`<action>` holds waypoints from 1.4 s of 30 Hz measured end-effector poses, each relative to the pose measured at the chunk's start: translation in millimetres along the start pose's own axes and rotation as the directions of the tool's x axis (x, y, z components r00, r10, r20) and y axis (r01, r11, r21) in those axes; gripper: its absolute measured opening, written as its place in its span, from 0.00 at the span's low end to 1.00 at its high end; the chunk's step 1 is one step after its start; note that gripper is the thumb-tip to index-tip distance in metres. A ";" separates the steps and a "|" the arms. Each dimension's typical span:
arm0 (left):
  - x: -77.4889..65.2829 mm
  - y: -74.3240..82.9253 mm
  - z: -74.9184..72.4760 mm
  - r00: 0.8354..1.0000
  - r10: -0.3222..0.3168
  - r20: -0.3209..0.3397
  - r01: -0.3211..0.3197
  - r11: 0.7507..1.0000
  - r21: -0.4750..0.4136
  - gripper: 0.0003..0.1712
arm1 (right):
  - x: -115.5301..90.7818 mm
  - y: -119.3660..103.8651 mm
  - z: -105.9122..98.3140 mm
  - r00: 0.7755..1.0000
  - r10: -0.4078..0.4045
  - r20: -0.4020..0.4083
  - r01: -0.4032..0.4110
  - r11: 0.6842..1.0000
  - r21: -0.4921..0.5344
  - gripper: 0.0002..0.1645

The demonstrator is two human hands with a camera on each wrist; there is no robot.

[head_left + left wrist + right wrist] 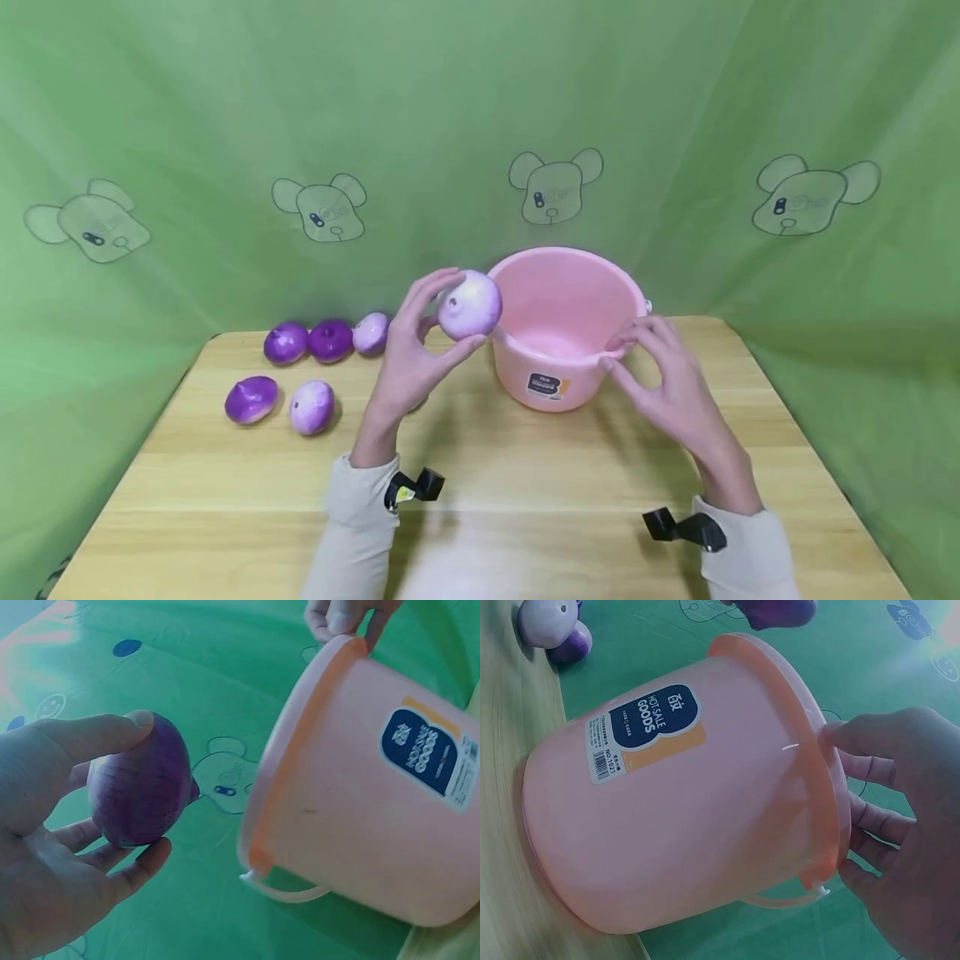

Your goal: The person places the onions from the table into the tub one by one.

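My left hand (412, 354) grips a purple-white onion (472, 306) between thumb and fingers, raised beside the left rim of a pink bucket (543, 383). In the left wrist view the onion (142, 784) sits in the curled fingers, its pointed tip towards the bucket (352, 795). At the bucket's right front rim, my right hand (667, 383) pinches the edge, thumb outside and fingers over the inside. The right wrist view shows this thumb and the fingers at the rim of the bucket (682, 810), which stands upright on the table.
Several onions lie on the table's left side, among them a dark purple onion (330, 341) in the back row and a paler onion (312, 407) nearer the front. Another is mostly hidden behind my left wrist. A green cloth (450, 108) hangs behind the wooden table (525, 483).
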State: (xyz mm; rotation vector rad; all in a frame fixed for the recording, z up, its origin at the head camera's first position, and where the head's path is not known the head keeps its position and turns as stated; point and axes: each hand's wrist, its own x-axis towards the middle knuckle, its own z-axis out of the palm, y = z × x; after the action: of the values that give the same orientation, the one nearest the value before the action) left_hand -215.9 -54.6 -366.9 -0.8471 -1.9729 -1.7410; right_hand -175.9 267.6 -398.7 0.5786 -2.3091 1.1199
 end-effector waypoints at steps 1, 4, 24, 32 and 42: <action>1.8 0.0 2.3 1.000 0.012 -0.001 -0.012 1.000 -0.005 0.41 | 1.6 -0.8 -0.7 1.000 -0.003 0.000 0.003 1.000 0.002 0.13; 7.3 -1.0 9.1 0.999 0.037 0.008 -0.037 0.999 -0.006 0.41 | 4.5 -2.3 -1.9 1.000 0.000 -0.002 0.000 1.000 -0.002 0.13; 11.0 -13.3 45.1 0.995 0.053 0.080 -0.049 0.997 -0.059 0.40 | -2.4 -0.3 -0.6 0.999 0.046 0.001 -0.046 0.999 -0.011 0.13; 12.0 -16.0 50.3 0.995 0.078 0.055 -0.075 0.996 -0.053 0.38 | 1.7 -3.1 -0.6 1.000 0.023 -0.003 -0.023 1.000 -0.008 0.12; 14.5 -22.4 56.4 0.990 0.120 0.076 -0.124 0.991 0.048 0.37 | 1.7 -3.7 0.9 1.000 0.030 -0.004 -0.030 0.999 -0.013 0.12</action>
State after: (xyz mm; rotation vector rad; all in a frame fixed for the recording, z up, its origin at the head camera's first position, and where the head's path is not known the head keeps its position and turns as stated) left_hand -235.3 2.3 -383.8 -1.0037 -1.9598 -1.6040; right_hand -175.3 264.5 -395.9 0.5387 -2.3272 1.1181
